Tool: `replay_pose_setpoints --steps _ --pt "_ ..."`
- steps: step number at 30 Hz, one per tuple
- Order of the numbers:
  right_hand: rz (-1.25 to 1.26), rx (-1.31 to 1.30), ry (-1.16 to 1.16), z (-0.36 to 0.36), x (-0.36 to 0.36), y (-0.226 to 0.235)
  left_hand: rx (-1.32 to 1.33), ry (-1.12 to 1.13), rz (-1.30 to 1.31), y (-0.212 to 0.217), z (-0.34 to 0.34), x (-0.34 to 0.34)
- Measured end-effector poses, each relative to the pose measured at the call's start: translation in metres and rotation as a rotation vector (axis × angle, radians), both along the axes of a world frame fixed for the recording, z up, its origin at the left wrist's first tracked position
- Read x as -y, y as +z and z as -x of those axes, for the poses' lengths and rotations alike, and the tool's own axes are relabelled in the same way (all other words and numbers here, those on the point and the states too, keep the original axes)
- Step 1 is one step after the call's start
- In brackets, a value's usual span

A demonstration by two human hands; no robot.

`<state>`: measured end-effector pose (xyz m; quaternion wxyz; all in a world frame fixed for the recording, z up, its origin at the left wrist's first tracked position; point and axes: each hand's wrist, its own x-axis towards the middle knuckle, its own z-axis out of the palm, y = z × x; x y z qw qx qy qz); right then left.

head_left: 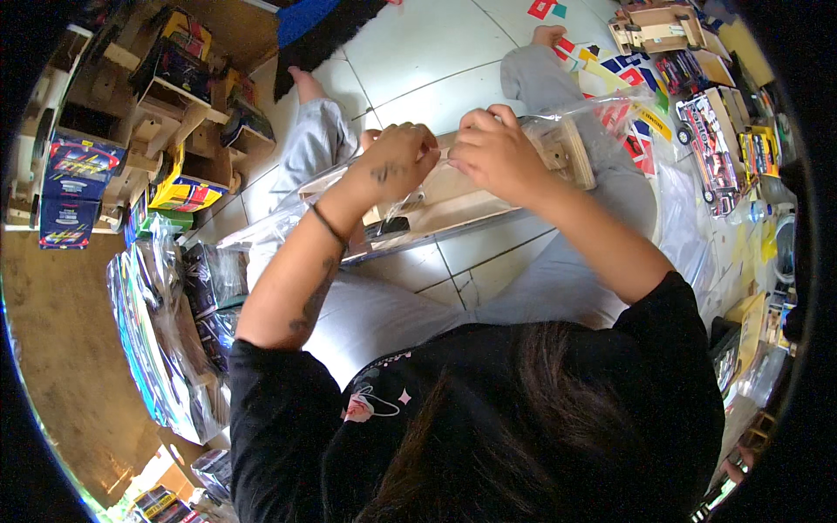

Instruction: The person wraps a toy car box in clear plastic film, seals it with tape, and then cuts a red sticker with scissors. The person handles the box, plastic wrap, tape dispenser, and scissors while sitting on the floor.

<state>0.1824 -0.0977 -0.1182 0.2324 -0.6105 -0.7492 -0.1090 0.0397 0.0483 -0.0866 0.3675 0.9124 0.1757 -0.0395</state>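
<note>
Far to the left of both hands, wooden toy-truck frames with bright printed panels [83,166] stand stacked by the wall, and nearer the left elbow lies a pile of clear-bagged packs [166,331]. The left hand [397,161], a dark band on its wrist, is closed with fingers curled on the near edge of a long wooden toy chassis in a clear plastic bag [453,196], which rests across the person's lap on grey trousers [366,314]. Just beside it, almost knuckle to knuckle, the right hand [497,152] pinches the bag film over the top of the same piece. Both hands are clamped on it, close together near its middle. Right of the right hand, a wooden crosspiece [575,152] stands up at the chassis end inside the bag. Further right, coloured stickers and cards [623,96] lie on the tiled floor [418,61], with a finished printed toy truck [711,148] beyond them.

The wooden piece looks stiff and fairly light, probably thin board that could snap at glued joints. The film is soft, slick and crinkly, so it likely slides over the wood. A sound hold would be on the wooden edges through the film, near the middle.
</note>
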Motion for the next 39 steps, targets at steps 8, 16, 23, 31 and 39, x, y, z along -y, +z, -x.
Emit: replay_pose_setpoints --steps 8,16,23,31,39 --pt "0.062 -0.09 0.047 -0.019 -0.014 0.002 0.336 -0.103 -0.361 -0.023 0.007 0.005" --pt "0.326 0.37 -0.183 -0.17 0.104 0.028 0.371 -0.117 -0.165 -0.03 0.009 -0.008" --pt "0.113 0.354 -0.68 -0.182 0.156 0.094 0.367 -0.144 -0.126 -0.028 0.007 -0.012" --pt "0.285 0.154 -0.097 0.007 -0.001 0.003 0.322 -0.215 -0.123 -0.021 0.004 -0.012" --pt "0.248 -0.12 -0.067 -0.011 -0.022 -0.028 -0.039 -0.2 -0.23 -0.014 0.073 -0.058"
